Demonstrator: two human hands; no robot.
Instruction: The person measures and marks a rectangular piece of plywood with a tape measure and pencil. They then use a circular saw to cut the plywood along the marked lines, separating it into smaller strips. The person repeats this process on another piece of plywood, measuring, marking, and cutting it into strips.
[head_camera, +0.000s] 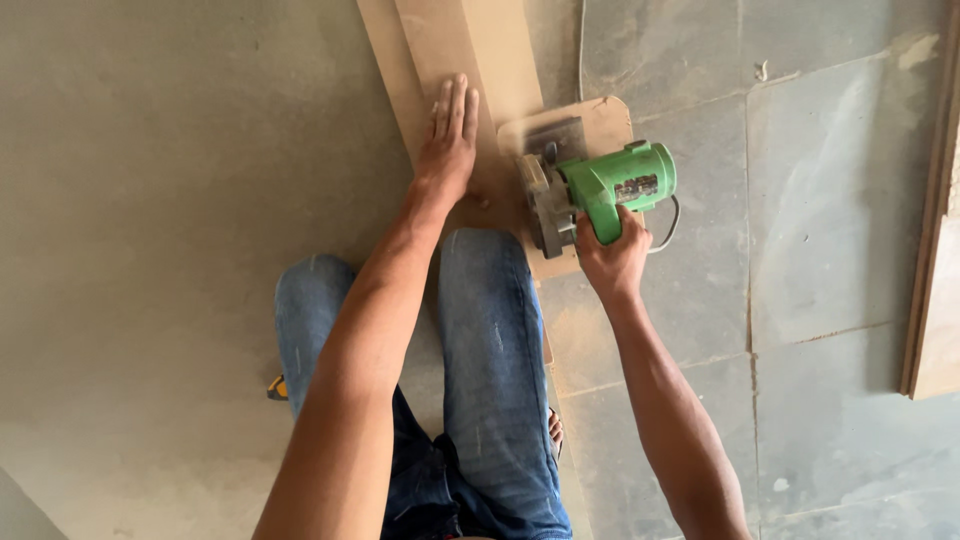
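While you crouch over it, a dusty grey stone-tile floor (830, 200) fills almost the whole view from your head camera, its joints running as thin lines on the right side. Your legs in blue jeans (480, 350) take up the lower middle, one knee pressing on the near end of a long, pale brown wooden board (440, 40) that lies flat on the floor and runs away from you to the top edge of the view. More board material (935, 300) lies along the right edge, well apart from your hands. Your left hand (450, 135) rests flat on the long board, palm down, fingers straight and close together, holding nothing. Just to its right sits a green handheld circular saw (600, 185), its grey metal guard and base resting on a smaller rounded piece of wood (600, 120) that touches the long board's right side. Your right hand (612, 255) is wrapped around the saw's green body from the near side, fingers closed on it. A thin cable (668, 235) curls out beside that hand, near the saw's rear. A small yellow and black object (277, 388) peeks out by your left leg, too hidden to identify. Bare toes (555, 428) show beside your right leg.
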